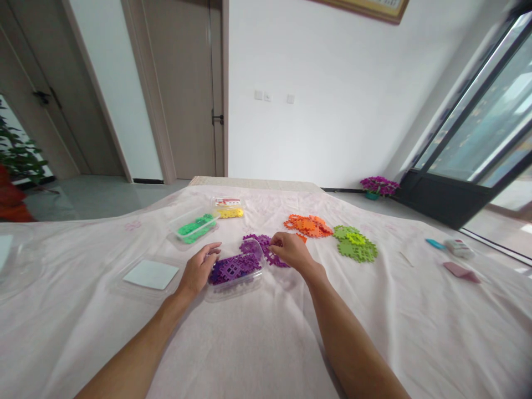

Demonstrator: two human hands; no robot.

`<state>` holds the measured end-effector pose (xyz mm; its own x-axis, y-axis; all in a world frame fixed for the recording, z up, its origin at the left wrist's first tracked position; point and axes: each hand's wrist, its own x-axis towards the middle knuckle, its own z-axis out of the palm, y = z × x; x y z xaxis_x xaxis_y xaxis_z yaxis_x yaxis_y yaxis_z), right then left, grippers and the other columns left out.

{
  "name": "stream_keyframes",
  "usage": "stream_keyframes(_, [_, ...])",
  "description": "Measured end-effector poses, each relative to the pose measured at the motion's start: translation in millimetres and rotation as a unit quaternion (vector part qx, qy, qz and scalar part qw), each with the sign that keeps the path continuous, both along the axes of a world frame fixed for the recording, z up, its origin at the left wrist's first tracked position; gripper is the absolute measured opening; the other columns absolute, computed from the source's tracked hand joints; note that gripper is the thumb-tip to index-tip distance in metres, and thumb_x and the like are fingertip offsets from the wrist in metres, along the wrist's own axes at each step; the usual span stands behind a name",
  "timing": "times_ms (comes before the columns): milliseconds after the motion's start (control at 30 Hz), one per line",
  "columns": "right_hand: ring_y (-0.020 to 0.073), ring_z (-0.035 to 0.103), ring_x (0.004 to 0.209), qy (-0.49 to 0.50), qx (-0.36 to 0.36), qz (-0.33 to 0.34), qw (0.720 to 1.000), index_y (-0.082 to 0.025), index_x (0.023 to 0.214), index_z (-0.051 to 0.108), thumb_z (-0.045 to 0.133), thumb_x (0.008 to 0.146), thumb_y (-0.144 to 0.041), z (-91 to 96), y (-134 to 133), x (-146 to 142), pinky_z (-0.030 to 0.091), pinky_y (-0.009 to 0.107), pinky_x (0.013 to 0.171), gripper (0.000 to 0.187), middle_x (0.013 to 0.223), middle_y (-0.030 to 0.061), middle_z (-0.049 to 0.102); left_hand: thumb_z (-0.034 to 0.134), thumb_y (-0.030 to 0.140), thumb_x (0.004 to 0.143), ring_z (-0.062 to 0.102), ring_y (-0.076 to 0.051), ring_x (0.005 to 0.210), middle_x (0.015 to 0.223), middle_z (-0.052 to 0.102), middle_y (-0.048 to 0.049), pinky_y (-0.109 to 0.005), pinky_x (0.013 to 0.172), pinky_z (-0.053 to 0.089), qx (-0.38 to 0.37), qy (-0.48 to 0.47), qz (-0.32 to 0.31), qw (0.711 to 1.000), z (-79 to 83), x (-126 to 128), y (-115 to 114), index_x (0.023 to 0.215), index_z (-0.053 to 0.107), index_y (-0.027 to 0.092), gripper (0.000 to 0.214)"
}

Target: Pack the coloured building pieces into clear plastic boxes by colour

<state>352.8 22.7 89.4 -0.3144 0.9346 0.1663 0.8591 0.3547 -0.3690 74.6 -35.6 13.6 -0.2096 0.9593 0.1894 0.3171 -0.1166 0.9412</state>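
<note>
A clear plastic box (236, 287) filled with purple interlocking pieces (236, 267) stands in the middle of the table. My left hand (200, 269) grips its left end, fingers curved along the rim. Just beyond the box's right side lies a loose heap of purple gear-shaped pieces (257, 243). Over that heap, my right hand (290, 250) has its fingertips pinched together on a purple piece (274, 258), which they partly cover. An orange piece (301, 238) shows behind the right hand.
Orange pieces (308, 225) and light green pieces (356, 244) lie in heaps to the right. Boxes of green pieces (196, 228) and yellow pieces (231, 213) stand at the back left. A lid with a white card (152, 274) lies left. A pink cloth (461, 272) is far right.
</note>
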Motion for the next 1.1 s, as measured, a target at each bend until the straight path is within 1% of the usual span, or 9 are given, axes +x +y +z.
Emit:
stream_keyframes(133, [0.0151,0.062,0.078,0.034,0.040,0.030,0.998,-0.021,0.087,0.072,0.061,0.081,-0.023,1.5,1,-2,0.037,0.022,0.066,0.013,0.084,0.0012,0.072,0.049,0.033,0.085,0.062,-0.025,0.115,0.121,0.069,-0.0099,-0.038,0.103,0.044,0.054,0.070,0.017,0.996,-0.6,-1,-1,0.117,0.067,0.017,0.040])
stream_keyframes(267, [0.0152,0.062,0.080,0.053,0.059,0.050,0.996,-0.020,0.087,0.072,0.060,0.082,-0.022,1.1,0,-3,0.038,0.022,0.067,0.013,0.087,0.0016,0.072,0.045,0.027,0.087,0.058,-0.024,0.118,0.119,0.068,-0.0075,-0.037,0.106,0.042,0.132,0.142,0.046,0.980,5.7,0,-7,0.108,0.069,0.021,0.033])
stream_keyframes(333, [0.0153,0.062,0.081,0.054,0.061,0.054,0.995,-0.020,0.088,0.072,0.060,0.082,-0.022,1.2,0,-3,0.038,0.022,0.068,0.014,0.089,0.0020,0.072,0.044,0.026,0.088,0.060,-0.024,0.116,0.115,0.069,-0.0062,-0.037,0.107,0.042,0.170,0.158,0.042,0.972,9.5,1,-11,0.101,0.070,0.022,0.029])
stream_keyframes(467, [0.0156,0.062,0.083,0.049,0.055,0.054,0.996,-0.020,0.088,0.072,0.060,0.083,-0.022,2.4,-1,-3,0.039,0.022,0.070,0.014,0.091,0.0024,0.072,0.050,0.027,0.086,0.063,-0.025,0.111,0.105,0.074,-0.0047,-0.040,0.109,0.040,0.198,0.214,-0.018,0.956,15.2,3,-19,0.094,0.073,0.025,0.025])
stream_keyframes(633, [0.0146,0.062,0.082,0.054,0.069,0.068,0.994,-0.020,0.089,0.072,0.060,0.084,-0.022,1.6,0,-2,0.039,0.022,0.070,0.013,0.089,0.0019,0.072,0.053,0.025,0.086,0.064,-0.024,0.113,0.105,0.077,-0.0024,-0.047,0.119,0.024,0.216,0.288,-0.131,0.924,22.0,7,-25,0.101,0.075,0.027,0.027])
stream_keyframes(800, [0.0139,0.061,0.078,0.068,0.087,0.075,0.991,-0.020,0.086,0.072,0.061,0.083,-0.022,-1.5,1,-3,0.038,0.022,0.068,0.012,0.086,0.0016,0.071,0.047,0.028,0.094,0.064,-0.022,0.115,0.117,0.074,-0.0049,-0.044,0.116,0.030,0.195,0.365,-0.217,0.884,30.7,12,-27,0.111,0.073,0.027,0.031])
stream_keyframes(933, [0.0136,0.060,0.075,0.082,0.100,0.085,0.988,-0.019,0.084,0.072,0.062,0.082,-0.020,-3.3,1,-3,0.037,0.022,0.066,0.011,0.082,0.0016,0.070,0.048,0.028,0.095,0.063,-0.024,0.117,0.126,0.069,-0.0056,-0.045,0.106,0.041,0.217,0.392,-0.229,0.864,35.0,14,-26,0.114,0.071,0.027,0.030])
stream_keyframes(1000, [0.0135,0.060,0.073,0.089,0.104,0.088,0.987,-0.019,0.083,0.072,0.062,0.081,-0.019,-3.6,1,-4,0.037,0.022,0.065,0.010,0.080,0.0015,0.069,0.050,0.027,0.094,0.064,-0.024,0.114,0.124,0.070,-0.0055,-0.044,0.101,0.044,0.232,0.396,-0.229,0.859,35.4,14,-26,0.114,0.071,0.027,0.029])
stream_keyframes(1100, [0.0132,0.059,0.072,0.095,0.109,0.089,0.986,-0.019,0.082,0.072,0.062,0.081,-0.018,-3.5,1,-4,0.037,0.022,0.065,0.010,0.079,0.0012,0.069,0.052,0.026,0.094,0.065,-0.023,0.111,0.117,0.073,-0.0052,-0.044,0.099,0.044,0.246,0.398,-0.231,0.853,35.0,15,-25,0.111,0.071,0.026,0.026])
